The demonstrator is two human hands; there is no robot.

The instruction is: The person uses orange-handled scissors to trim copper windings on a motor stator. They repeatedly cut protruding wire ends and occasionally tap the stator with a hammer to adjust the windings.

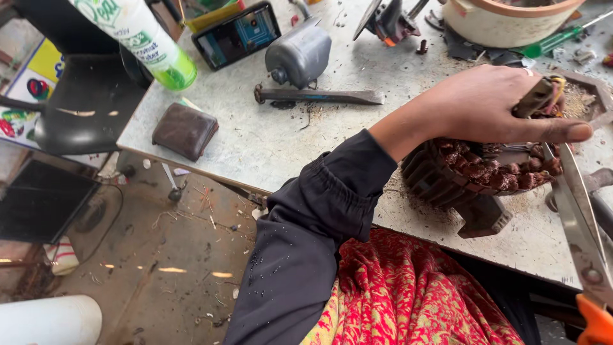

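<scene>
Honestly, the trick is keeping that stator (472, 172) pinned flat near the table (255, 140) edge. Left hand (491, 105) clamps down on top of it, fingers wrapped over the copper windings (504, 169). Scissors (578, 217) come in from the right with blades at the coil; the right hand is out of view, so its grip is anyone's guess. Snip close to the core, fingers well back from the blades.
</scene>
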